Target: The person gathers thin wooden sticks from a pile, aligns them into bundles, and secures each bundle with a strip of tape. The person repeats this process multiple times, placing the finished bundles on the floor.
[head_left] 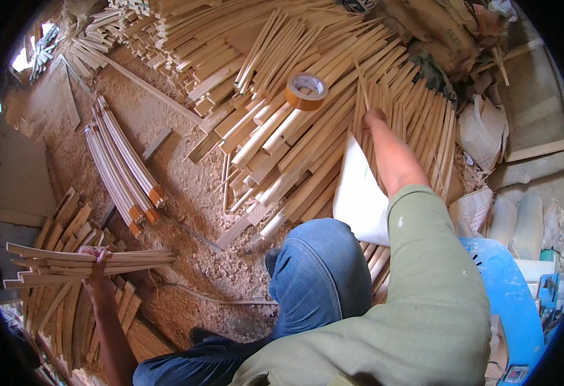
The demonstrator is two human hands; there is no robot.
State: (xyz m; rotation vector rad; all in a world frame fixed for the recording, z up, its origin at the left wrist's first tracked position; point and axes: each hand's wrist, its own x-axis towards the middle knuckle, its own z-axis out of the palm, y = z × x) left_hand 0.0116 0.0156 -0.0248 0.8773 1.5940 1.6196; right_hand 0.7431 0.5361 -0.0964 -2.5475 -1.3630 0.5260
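Note:
My left hand [96, 262] is closed around a small bunch of wooden strips [134, 258], held level over a pile of rough wooden slats [69, 315]. My right arm reaches forward and right to a wide stack of thin wooden strips [430, 122]. There my right hand [375, 118] is closed on a thin wooden strip [363, 87] that points up and away from it; the fingers are small and partly hidden. A white sheet [361, 193] lies on the wood below my right forearm.
A roll of brown tape [306, 91] lies on the long wooden rods [282, 135]. Taped bundles of rods [124, 170] rest on the sawdust-covered floor [185, 183] at left. A blue plastic chair [504, 289] stands at my right, near white sacks [481, 128].

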